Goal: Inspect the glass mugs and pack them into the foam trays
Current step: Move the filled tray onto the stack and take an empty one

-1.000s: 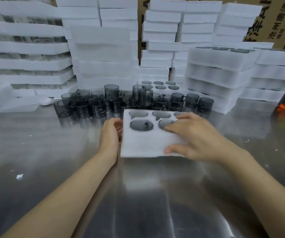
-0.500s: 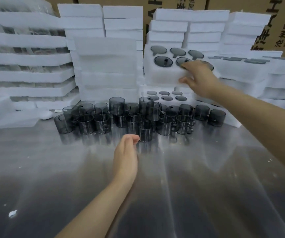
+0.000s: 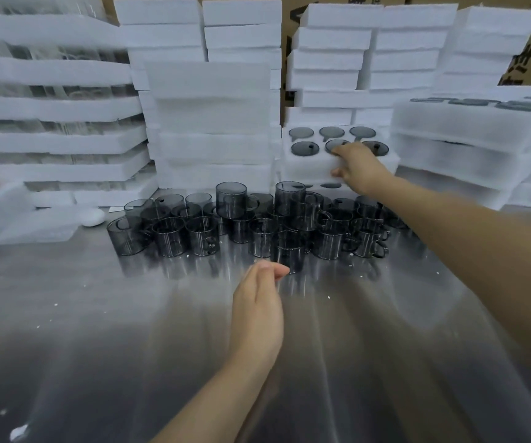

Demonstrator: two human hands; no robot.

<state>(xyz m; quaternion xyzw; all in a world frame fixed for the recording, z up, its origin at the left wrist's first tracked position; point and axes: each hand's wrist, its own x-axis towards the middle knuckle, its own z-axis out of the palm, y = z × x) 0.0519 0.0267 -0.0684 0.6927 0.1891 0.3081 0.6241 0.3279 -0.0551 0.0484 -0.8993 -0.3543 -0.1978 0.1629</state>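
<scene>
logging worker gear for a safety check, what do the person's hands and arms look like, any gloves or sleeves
Both the left hand and the right hand are bare: no gloves, and no rings, watch or bands show. Both forearms are uncovered as far as the frame shows, with no sleeve in view.

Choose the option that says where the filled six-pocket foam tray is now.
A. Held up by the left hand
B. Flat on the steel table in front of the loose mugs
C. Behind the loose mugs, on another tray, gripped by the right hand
C: the filled foam tray sits behind the loose glass mugs on another tray, with the right hand gripping its front edge; the left hand holds nothing.
</scene>
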